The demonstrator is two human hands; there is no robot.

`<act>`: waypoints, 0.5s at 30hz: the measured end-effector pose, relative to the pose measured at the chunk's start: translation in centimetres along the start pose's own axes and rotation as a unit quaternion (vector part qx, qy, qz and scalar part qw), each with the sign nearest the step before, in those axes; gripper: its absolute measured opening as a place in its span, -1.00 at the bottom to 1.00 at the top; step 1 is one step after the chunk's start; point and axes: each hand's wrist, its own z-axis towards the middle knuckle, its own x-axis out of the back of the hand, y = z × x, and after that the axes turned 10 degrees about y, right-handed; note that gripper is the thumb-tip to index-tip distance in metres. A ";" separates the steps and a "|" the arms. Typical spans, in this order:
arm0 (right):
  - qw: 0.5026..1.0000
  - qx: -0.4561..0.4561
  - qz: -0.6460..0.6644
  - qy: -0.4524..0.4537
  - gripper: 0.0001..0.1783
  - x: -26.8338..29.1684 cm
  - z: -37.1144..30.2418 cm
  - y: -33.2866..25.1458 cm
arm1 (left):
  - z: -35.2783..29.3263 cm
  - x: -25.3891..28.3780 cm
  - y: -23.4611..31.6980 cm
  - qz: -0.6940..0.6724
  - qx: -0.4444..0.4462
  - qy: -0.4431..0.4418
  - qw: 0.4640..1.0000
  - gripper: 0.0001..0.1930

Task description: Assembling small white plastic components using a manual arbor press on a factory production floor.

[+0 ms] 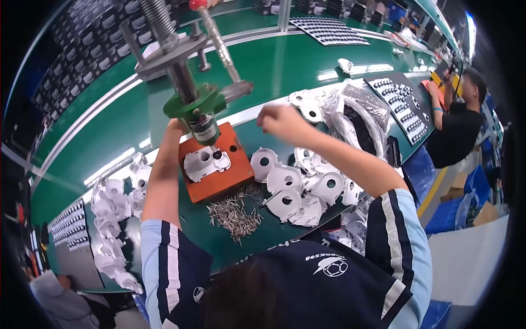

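Taking the orange block as the centre of the dial, a dark sheet (pixel 83 270) with rows of small black-and-white parts lies far out near 8 o'clock. Closer in on that side, a pile of white plastic housings (pixel 112 205) spreads toward the person.

The left forearm rises steeply from the lower edge, past the block's 9 o'clock side, to the left hand (pixel 174 127) at about 10 o'clock. That hand reaches in behind the green-headed lever press (pixel 194 112) — its fingers are hidden, so I cannot tell whether they are open, closed or gripping.

The press head hangs at 11 o'clock, tilted in this view, over the orange block (pixel 205 190). On the block's top face lies one white housing (pixel 196 164), with a small black round part (pixel 217 155) at its 3 o'clock end.

Slim metal pins (pixel 235 218) are heaped at 5 o'clock, just beside the block. More white housings (pixel 285 180) crowd together at 3 o'clock.

The right forearm slants up and leftward to the right hand (pixel 278 119), raised between 1 and 2 o'clock, clear of the block. Its fingers are bent inward — whether they pinch anything small I cannot tell. Beyond it, at 2 o'clock, sits a clear plastic bag (pixel 350 118).
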 end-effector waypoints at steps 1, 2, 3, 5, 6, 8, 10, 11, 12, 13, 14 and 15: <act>0.999 0.037 -0.020 -0.020 -0.76 -1.1 -0.8 0.2 | -1.0 2.0 1.9 -0.063 0.018 0.014 0.998 -0.65; 0.999 0.020 -0.028 0.004 -0.76 -0.7 -1.6 2.1 | 1.4 -0.4 0.3 -0.053 0.046 0.009 0.998 -0.65; 0.997 0.010 -0.061 -0.034 -0.76 0.0 -2.4 4.0 | 2.4 -4.3 -2.8 0.138 -0.083 0.035 0.986 -0.72; 0.993 0.026 -0.081 -0.087 -0.76 -0.4 -2.6 4.0 | 0.0 -7.5 -4.8 0.322 -0.239 0.060 0.914 -0.78; 0.988 0.034 -0.107 -0.108 -0.76 -0.7 -2.5 3.7 | -0.8 -8.1 -4.9 0.277 -0.232 0.118 0.925 -0.80; 0.976 0.032 -0.178 -0.122 -0.74 -0.4 -2.2 2.9 | -1.8 -8.9 -5.8 0.283 -0.248 0.076 0.923 -0.75; 0.958 0.014 -0.275 -0.077 -0.70 0.7 -1.3 4.4 | -0.9 -12.3 -8.4 0.394 -0.363 -0.040 0.843 -0.63; 0.928 -0.007 -0.370 -0.036 -0.67 1.5 -1.0 5.6 | -1.3 -14.5 -9.8 0.339 -0.352 0.029 0.872 -0.62; 0.907 -0.024 -0.420 -0.013 -0.59 2.2 -0.3 7.5 | -1.6 -14.7 -9.6 0.340 -0.355 0.026 0.870 -0.62; 0.881 -0.044 -0.470 0.009 -0.50 3.0 0.3 9.9 | -1.4 -14.4 -9.2 0.384 -0.370 0.007 0.846 -0.59; 0.875 -0.064 -0.480 0.008 -0.40 3.8 0.8 11.0 | -1.5 -13.8 -8.6 0.426 -0.388 -0.010 0.817 -0.56; 0.868 -0.085 -0.489 0.007 -0.29 4.5 1.2 12.3 | -1.4 -13.1 -7.9 0.466 -0.404 -0.027 0.787 -0.53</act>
